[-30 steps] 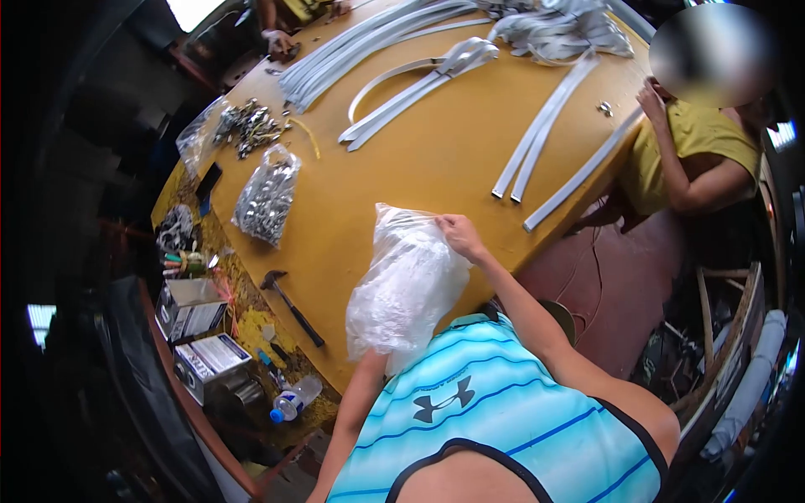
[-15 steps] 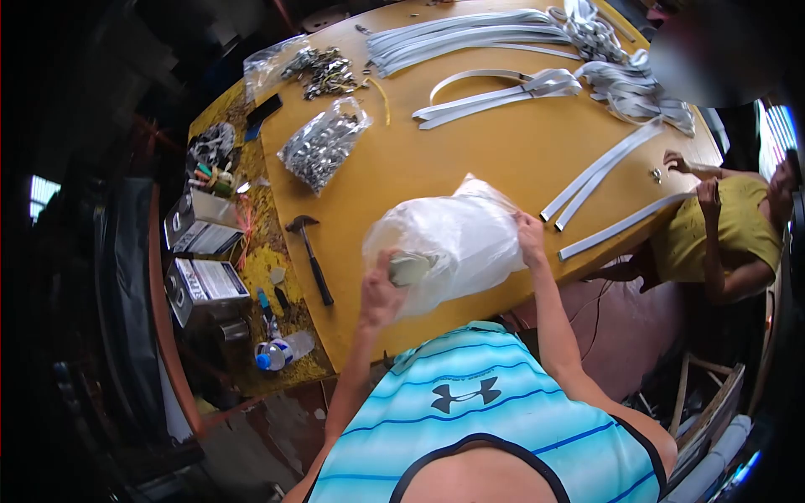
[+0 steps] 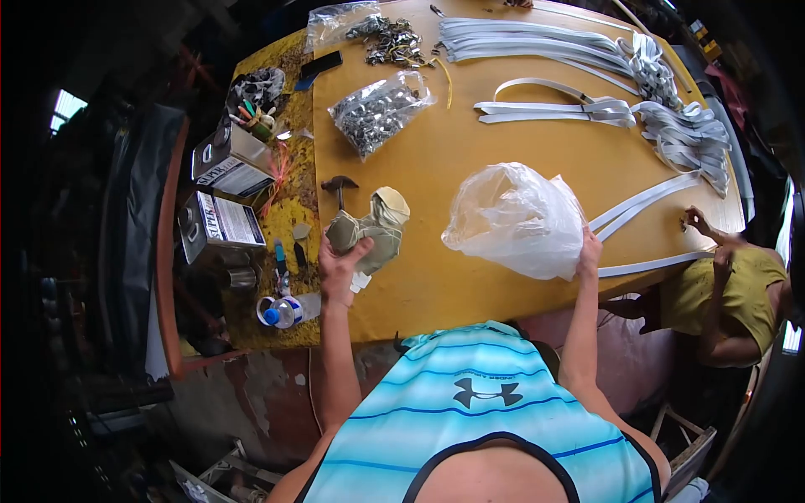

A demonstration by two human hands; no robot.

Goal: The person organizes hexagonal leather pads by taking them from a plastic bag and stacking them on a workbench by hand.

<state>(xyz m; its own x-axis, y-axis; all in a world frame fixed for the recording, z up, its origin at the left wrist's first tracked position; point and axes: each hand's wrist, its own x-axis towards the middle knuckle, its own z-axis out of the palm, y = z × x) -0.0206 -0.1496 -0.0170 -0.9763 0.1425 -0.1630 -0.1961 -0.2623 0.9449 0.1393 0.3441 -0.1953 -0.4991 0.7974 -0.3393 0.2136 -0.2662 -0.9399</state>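
Note:
My left hand (image 3: 340, 267) grips a khaki fabric bundle (image 3: 379, 239), folded and bulky, with a small white tag hanging at its lower end. The bundle is held over the table's left part and hides most of a hammer (image 3: 340, 184), whose head shows just behind it. On the right, my right hand (image 3: 590, 251) is closed on the edge of a translucent white plastic bag (image 3: 516, 222). The bag looks puffed out and light, and no contents show through it. A clear bag of small metal parts (image 3: 381, 117) lies beyond the khaki bundle.
White straps (image 3: 537, 46) lie in bunches across the far side of the tan table (image 3: 436, 302). Metal cans (image 3: 222, 226), a water bottle (image 3: 285, 312) and a phone (image 3: 323, 64) line the left side. Another person (image 3: 725, 289) in yellow works at the right edge.
The khaki bundle has come out of the plastic bag in my left hand, moving left. My right hand has carried the bag to the right. The whole view has shifted.

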